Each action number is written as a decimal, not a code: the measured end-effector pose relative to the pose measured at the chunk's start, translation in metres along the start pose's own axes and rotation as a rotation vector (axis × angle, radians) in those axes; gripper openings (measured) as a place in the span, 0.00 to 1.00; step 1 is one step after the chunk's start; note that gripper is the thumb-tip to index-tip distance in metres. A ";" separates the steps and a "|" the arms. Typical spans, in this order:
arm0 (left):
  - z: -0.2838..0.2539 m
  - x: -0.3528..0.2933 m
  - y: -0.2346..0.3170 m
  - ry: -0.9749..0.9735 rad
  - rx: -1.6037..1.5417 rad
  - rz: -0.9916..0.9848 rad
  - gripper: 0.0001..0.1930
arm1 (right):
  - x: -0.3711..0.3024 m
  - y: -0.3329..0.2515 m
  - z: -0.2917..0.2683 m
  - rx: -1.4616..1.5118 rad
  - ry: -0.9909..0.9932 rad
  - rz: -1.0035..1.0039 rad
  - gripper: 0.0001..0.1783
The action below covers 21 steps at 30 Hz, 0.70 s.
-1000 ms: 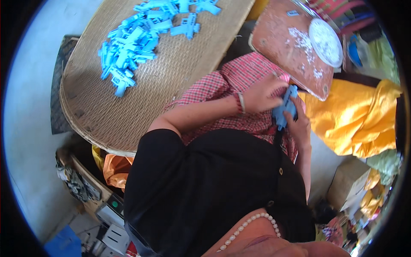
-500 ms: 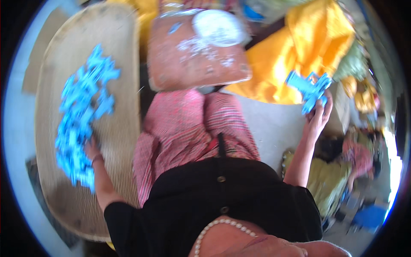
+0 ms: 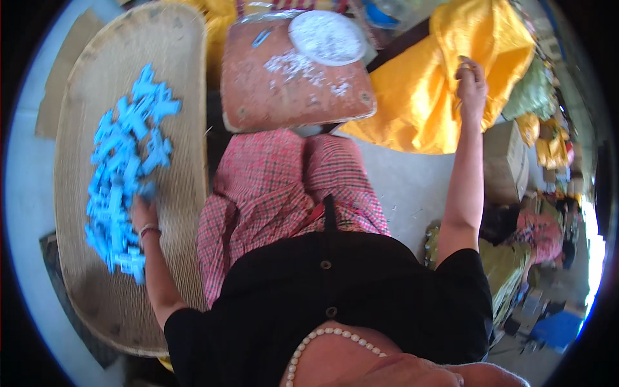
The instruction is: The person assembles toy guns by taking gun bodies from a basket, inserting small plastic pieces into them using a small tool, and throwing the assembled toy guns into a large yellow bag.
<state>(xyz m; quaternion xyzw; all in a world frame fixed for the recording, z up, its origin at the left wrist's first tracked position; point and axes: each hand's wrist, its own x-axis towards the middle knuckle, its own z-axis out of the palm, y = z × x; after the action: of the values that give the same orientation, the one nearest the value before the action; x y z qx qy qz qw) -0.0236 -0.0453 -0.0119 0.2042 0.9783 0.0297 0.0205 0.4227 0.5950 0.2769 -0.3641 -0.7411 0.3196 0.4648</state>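
Many blue plastic toy pistols (image 3: pixel 116 187) lie in a long heap on an oval woven tray (image 3: pixel 174 277) at my left. My left hand (image 3: pixel 143 213) is at the right side of the heap, its fingers closed on a blurred blue toy pistol (image 3: pixel 147 189). At the right, my arm is stretched forward and my right hand (image 3: pixel 472 80) is over a yellow sack (image 3: pixel 412 97). Its fingers are loosely bent and a little apart, with no blue piece visible in them. What lies inside the sack is hidden.
Ahead of my knees stands a reddish-brown board (image 3: pixel 290 106) with white bits scattered on it, a white plate (image 3: pixel 327 39) of small white pieces and a small blue piece (image 3: pixel 260 39). A cardboard box (image 3: pixel 506 161) stands right of my arm. Another person (image 3: pixel 538 235) is farther right.
My right hand has moved forward to the yellow sack, and the blue toy pistols it held are out of sight. My left hand has shifted slightly forward along the heap.
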 end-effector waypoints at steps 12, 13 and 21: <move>-0.140 -0.044 0.188 0.293 -0.582 0.213 0.21 | -0.115 0.064 0.233 -0.582 -0.719 0.017 0.15; -0.154 -0.047 0.205 0.289 -0.576 0.214 0.21 | -0.120 0.073 0.241 -0.577 -0.721 0.023 0.15; -0.154 -0.113 0.323 -0.127 -1.117 0.592 0.25 | -0.139 0.081 0.226 -0.538 -0.702 -0.093 0.14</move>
<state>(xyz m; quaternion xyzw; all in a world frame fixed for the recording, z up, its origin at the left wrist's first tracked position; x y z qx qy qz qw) 0.2008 0.1974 0.1663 0.4260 0.7143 0.5276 0.1728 0.2761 0.4906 0.0657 -0.3078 -0.9264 0.1984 0.0875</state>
